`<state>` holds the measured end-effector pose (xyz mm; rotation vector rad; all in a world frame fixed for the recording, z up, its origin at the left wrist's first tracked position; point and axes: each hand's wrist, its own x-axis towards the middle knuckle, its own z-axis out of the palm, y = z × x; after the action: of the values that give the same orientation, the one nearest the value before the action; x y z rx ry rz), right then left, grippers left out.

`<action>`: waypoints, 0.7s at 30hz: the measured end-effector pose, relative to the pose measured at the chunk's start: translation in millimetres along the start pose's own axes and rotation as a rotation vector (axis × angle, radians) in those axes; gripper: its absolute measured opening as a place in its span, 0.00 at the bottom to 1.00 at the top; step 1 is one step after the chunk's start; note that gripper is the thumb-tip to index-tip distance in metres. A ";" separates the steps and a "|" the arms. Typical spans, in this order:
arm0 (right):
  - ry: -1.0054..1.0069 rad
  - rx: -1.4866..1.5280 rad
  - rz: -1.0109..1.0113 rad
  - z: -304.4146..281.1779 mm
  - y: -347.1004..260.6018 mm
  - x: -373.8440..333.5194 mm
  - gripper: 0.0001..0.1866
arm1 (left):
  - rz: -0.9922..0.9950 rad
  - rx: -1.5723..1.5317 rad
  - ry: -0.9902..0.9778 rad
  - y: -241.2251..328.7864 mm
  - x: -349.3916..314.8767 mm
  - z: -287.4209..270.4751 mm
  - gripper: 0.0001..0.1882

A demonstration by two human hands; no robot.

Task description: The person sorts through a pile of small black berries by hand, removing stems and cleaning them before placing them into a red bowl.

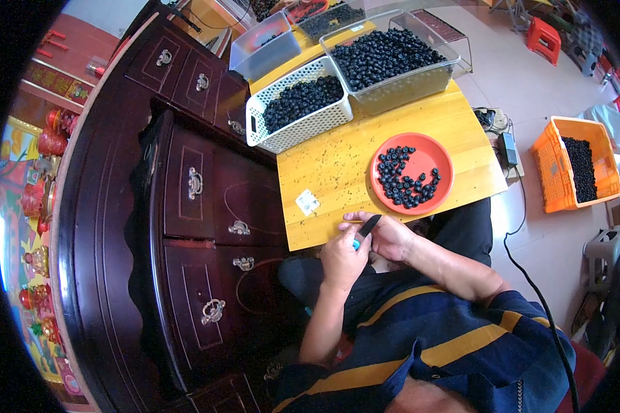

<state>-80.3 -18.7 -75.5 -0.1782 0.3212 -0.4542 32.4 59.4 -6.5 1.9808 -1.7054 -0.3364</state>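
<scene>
Just off the table's near edge, my two hands meet. My left hand (344,259) is closed around a narrow dark tool (370,226), its dark end slanting up to the right; a bit of blue shows by the fingers. My right hand (391,239) is beside it with fingers curled in, and anything it pinches is too small or hidden to make out. In front of them a round red plate (420,148) holds small round black pieces (406,190), some with a hole in the middle, lying in a curved band.
On the yellow table (344,165) are a white perforated basket (298,138) and a clear bin (393,96), both full of black pieces, plus a paper scrap (308,202) and dark crumbs. A dark drawer cabinet (193,193) borders the left; an orange crate (554,175) stands right, near a black cable (530,282).
</scene>
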 end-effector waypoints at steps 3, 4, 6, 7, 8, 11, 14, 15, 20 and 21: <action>0.110 -0.053 -0.026 15.0 -3.9 -4.4 0.16 | -0.008 -0.012 0.026 5.6 3.4 -1.8 0.15; 0.139 -0.069 -0.081 15.8 -3.4 -5.5 0.16 | -0.002 -0.013 0.026 5.9 4.4 -0.7 0.15; 0.161 -0.086 -0.155 19.3 -3.9 -6.9 0.15 | -0.019 0.017 0.048 4.7 6.4 2.7 0.14; 0.161 -0.083 -0.159 20.1 -4.3 -7.2 0.15 | -0.016 0.018 0.045 5.3 7.3 3.2 0.14; 0.148 -0.072 -0.150 20.5 -5.0 -7.6 0.15 | -0.022 -0.011 0.049 6.0 8.5 3.4 0.14; 0.154 -0.071 -0.105 25.5 -11.1 -11.9 0.15 | -0.020 -0.040 0.086 1.4 10.6 4.5 0.14; 0.146 -0.039 -0.087 23.8 -10.7 -15.6 0.15 | 0.030 -0.036 0.128 2.3 12.3 3.4 0.14; 0.118 0.002 -0.107 21.4 -9.2 -15.8 0.15 | 0.072 -0.031 0.138 3.8 12.6 2.6 0.14; 0.090 0.029 -0.072 8.1 -7.9 -7.4 0.14 | 0.058 0.015 -0.021 12.4 13.3 -3.4 0.15; 0.107 0.030 -0.074 9.0 -8.1 -7.1 0.14 | 0.020 0.014 -0.068 13.4 14.4 -4.3 0.16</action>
<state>-86.5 -21.8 -63.2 -0.1376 0.4136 -0.5426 25.8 45.0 6.0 1.9818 -1.7725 -0.3899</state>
